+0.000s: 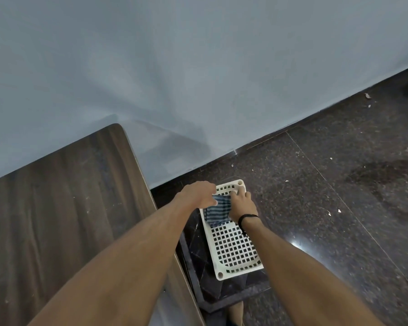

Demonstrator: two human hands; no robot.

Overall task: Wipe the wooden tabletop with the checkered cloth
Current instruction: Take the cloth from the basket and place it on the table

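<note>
The dark wooden tabletop (57,208) fills the lower left. To its right, low down, a white perforated plastic tray (233,250) lies on a black stone slab. A blue checkered cloth (218,210) lies bunched at the tray's far end. My left hand (198,192) reaches over the table's edge and pinches the cloth's left side. My right hand (242,204), with a black band at the wrist, grips the cloth's right side. Part of the cloth is hidden under both hands.
A pale blue-grey wall (198,67) runs behind the table and the tray. Dark speckled stone floor (339,184) with bits of litter spreads to the right. The black slab (198,267) under the tray sits close against the table's right edge.
</note>
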